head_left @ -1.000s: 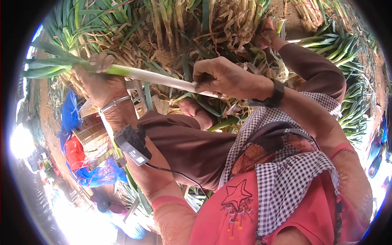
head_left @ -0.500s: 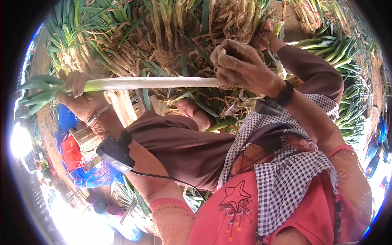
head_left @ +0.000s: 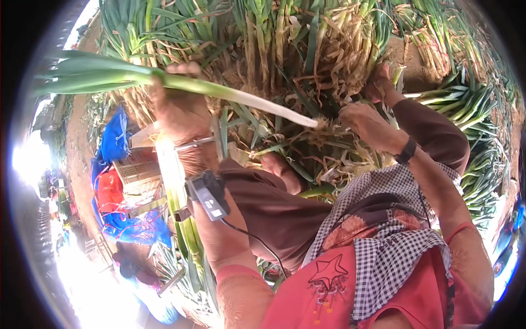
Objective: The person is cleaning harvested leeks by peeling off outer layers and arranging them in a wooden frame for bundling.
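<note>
the long green-and-white leek stalk (head_left: 219, 93) has swung up since a moment ago. left hand (head_left: 178, 107) still clenched round its green part, right hand (head_left: 367, 123) now off it, fingers curled at the rooty pile of leeks (head_left: 307, 49). looks cleaned.

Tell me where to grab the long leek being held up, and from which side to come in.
Grip the leek on its firm pale shaft, between the left hand and the white root end. It lies nearly level, leaves fanning to the left and loose there, so they would likely slip or tear. Come from below on the right, where the right hand is; the shaft there shows bare.
</note>
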Tool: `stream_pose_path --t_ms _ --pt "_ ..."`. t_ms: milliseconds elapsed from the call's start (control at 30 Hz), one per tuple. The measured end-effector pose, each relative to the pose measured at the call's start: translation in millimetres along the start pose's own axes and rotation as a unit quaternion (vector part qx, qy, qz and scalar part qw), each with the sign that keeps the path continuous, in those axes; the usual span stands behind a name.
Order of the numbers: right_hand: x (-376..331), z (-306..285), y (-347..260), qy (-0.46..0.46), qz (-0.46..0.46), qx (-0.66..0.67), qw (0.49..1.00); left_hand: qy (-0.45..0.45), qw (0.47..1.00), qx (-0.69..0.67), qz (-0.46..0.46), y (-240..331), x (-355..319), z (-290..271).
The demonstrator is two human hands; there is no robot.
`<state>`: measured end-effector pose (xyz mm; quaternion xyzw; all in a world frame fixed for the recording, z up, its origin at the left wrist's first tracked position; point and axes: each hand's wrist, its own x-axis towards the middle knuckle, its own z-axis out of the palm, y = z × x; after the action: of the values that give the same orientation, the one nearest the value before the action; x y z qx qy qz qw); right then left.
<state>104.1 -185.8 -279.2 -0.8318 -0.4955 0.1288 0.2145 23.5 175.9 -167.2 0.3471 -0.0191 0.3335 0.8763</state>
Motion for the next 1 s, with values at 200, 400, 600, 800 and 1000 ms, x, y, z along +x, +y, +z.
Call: stream_pose_path --t_ms 200,400,600,800,1000 --pt "90 -33 -63 0.125 0.04 0.475 0.87 -0.045 0.997 0.003 -0.061 -23 -8 7" --pt "146 -56 -112 0.191 -0.118 0.301 0.927 -0.088 0.991 0.023 -0.102 -31 -15 19" --pt "146 -58 -113 0.185 -0.103 0.261 0.942 -0.077 0.992 -0.017 -0.096 -31 -21 23" --pt "119 -54 -82 0.183 0.089 0.855 0.477 -0.081 0.992 -0.045 -0.086 -14 -9 11" --pt "40 -42 -47 0.128 0.079 0.326 0.933 -0.059 0.997 -0.039 -0.026 16 -3 -9"
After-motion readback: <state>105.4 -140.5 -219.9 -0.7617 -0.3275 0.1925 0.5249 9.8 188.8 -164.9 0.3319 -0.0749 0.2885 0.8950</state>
